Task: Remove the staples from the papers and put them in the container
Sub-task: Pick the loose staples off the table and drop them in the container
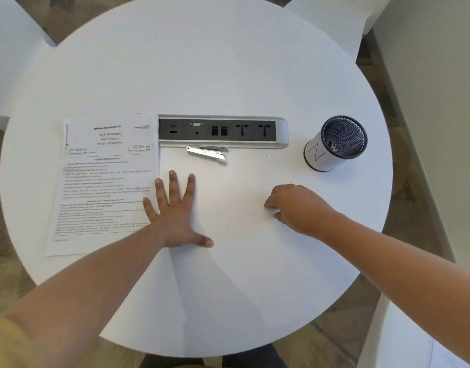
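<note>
- Looking down through the head camera, I see a round white desk (228,62) that carries every item.
- Papers (106,181): a printed stack lying flat on the left part of the desk. Its upper right corner is just beside the socket strip (223,131) set into the middle of the desk. Any staples in it are too small for me to make out.
- Metal tool (206,153): a silver hinged piece lying just beside the near edge of the socket strip. I cannot tell whether it is a stapler or a remover.
- Container (334,143): an upright mesh cup wrapped in white paper marked with an N. It stands on the right part of the desk, well apart from the papers. Small bits show inside, too small for me to identify.
- Left grip (175,213): palm down on the desk with fingers spread, the two outer fingers overlapping the right edge of the papers.
- Right grip (295,208): on bare desk nearer to me than the container, with fingers curled downward and tips touching the surface. I cannot tell whether they pinch anything.
</note>
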